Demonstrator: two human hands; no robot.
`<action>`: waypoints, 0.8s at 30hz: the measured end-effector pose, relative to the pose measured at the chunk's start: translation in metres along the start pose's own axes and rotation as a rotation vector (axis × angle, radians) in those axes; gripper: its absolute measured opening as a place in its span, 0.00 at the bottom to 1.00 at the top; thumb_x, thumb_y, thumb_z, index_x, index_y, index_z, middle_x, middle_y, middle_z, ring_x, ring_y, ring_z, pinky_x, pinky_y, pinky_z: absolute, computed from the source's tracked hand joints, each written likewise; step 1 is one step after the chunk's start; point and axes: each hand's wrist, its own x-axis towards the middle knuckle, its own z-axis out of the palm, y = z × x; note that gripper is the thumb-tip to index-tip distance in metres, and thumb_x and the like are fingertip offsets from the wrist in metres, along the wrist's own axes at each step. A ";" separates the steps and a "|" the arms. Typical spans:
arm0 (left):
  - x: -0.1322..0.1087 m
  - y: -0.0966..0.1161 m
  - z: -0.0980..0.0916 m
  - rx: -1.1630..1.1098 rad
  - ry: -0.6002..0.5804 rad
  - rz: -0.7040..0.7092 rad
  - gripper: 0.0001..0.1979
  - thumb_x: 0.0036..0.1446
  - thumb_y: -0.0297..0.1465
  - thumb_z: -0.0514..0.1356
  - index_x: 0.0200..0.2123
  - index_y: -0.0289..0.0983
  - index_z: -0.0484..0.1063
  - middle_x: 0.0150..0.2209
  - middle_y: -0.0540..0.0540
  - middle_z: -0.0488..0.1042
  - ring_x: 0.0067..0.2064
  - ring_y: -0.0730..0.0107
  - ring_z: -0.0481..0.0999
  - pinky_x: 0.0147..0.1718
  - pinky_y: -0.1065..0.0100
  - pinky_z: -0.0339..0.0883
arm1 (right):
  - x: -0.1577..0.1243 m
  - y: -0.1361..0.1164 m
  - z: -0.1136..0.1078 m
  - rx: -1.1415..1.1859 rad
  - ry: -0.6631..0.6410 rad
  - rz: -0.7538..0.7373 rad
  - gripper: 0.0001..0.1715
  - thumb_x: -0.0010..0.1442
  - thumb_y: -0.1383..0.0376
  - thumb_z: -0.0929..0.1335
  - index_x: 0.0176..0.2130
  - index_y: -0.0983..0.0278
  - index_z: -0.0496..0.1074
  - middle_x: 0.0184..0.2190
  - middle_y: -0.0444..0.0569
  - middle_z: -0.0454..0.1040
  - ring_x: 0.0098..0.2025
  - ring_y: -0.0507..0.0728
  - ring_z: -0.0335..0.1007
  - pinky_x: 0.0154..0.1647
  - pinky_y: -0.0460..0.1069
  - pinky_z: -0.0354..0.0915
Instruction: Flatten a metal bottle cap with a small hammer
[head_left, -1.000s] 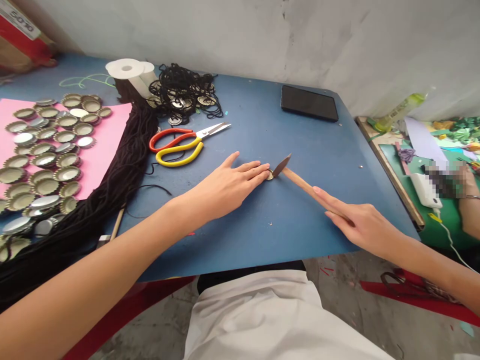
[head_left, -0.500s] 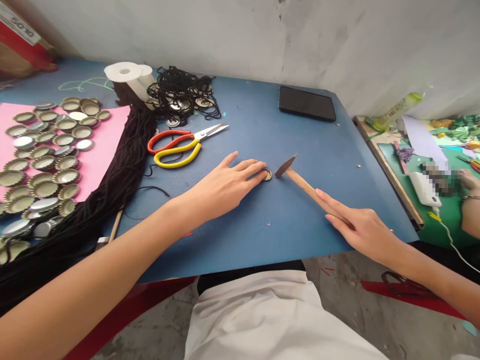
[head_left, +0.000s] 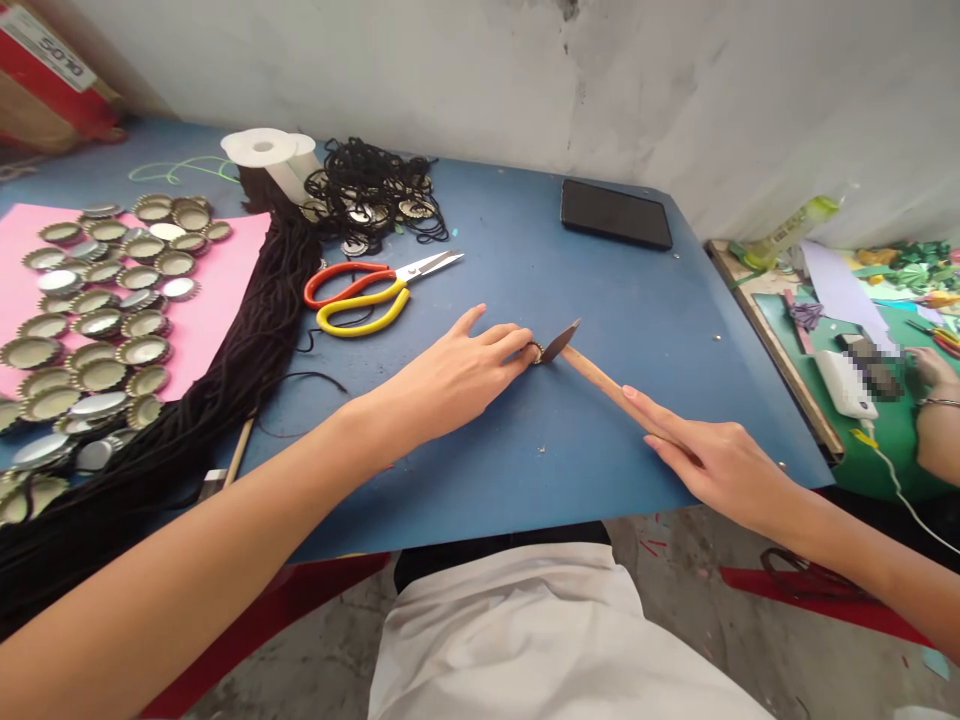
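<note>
My left hand (head_left: 457, 380) is palm down on the blue table, its fingertips gripping the edge of a bottle cap (head_left: 538, 351). The little finger sticks out to the side, and the thumb is hidden beneath the hand. My right hand (head_left: 712, 455) is closed around the wooden handle of a hammer (head_left: 600, 377). The hammer's dark metal head lies against or just over the cap's right side and partly covers it; I cannot tell whether they touch.
Scissors (head_left: 386, 290), black cord (head_left: 247, 320) and many bottle caps (head_left: 97, 375) on pink paper (head_left: 217, 300) lie to the left. Behind are a white spool (head_left: 266, 150), corded caps (head_left: 375, 190) and a phone (head_left: 616, 214). Another person's hand (head_left: 934, 370) is at the right-hand table.
The hammer head has moved left and down, from beside the bottle cap to right at it. My left hand still holds the cap in about the same place.
</note>
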 end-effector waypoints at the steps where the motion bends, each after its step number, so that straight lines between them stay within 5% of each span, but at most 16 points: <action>1: 0.000 -0.001 0.000 0.003 -0.001 0.005 0.34 0.73 0.15 0.48 0.76 0.32 0.72 0.74 0.32 0.76 0.74 0.49 0.78 0.83 0.38 0.57 | 0.000 0.000 0.000 -0.003 -0.001 -0.001 0.37 0.83 0.66 0.65 0.84 0.55 0.63 0.53 0.46 0.92 0.27 0.54 0.82 0.35 0.50 0.79; 10: -0.008 -0.022 0.009 -0.133 -0.004 0.045 0.41 0.70 0.14 0.49 0.81 0.40 0.69 0.82 0.41 0.67 0.83 0.58 0.68 0.84 0.44 0.49 | 0.006 -0.001 -0.009 -0.070 0.043 -0.089 0.38 0.82 0.69 0.65 0.84 0.55 0.64 0.42 0.43 0.92 0.24 0.52 0.77 0.31 0.47 0.74; 16: -0.006 -0.016 0.004 -0.143 -0.045 -0.009 0.41 0.68 0.13 0.48 0.81 0.38 0.68 0.82 0.40 0.66 0.83 0.55 0.68 0.84 0.37 0.48 | 0.009 0.002 -0.019 -0.144 0.351 -0.101 0.40 0.81 0.68 0.68 0.85 0.51 0.63 0.23 0.37 0.79 0.19 0.52 0.66 0.28 0.46 0.70; 21: -0.005 -0.016 0.002 -0.149 -0.054 -0.015 0.41 0.68 0.14 0.50 0.80 0.39 0.69 0.81 0.40 0.67 0.82 0.55 0.68 0.85 0.38 0.46 | 0.008 0.004 -0.017 -0.104 0.051 -0.116 0.39 0.82 0.66 0.64 0.85 0.52 0.63 0.36 0.44 0.88 0.20 0.52 0.69 0.26 0.48 0.69; 24: -0.006 -0.018 0.004 -0.152 -0.042 -0.019 0.41 0.69 0.14 0.50 0.81 0.40 0.69 0.80 0.41 0.69 0.82 0.56 0.68 0.85 0.38 0.45 | 0.005 0.007 -0.018 -0.115 0.216 -0.082 0.37 0.83 0.66 0.65 0.84 0.52 0.65 0.29 0.41 0.84 0.21 0.52 0.70 0.29 0.47 0.70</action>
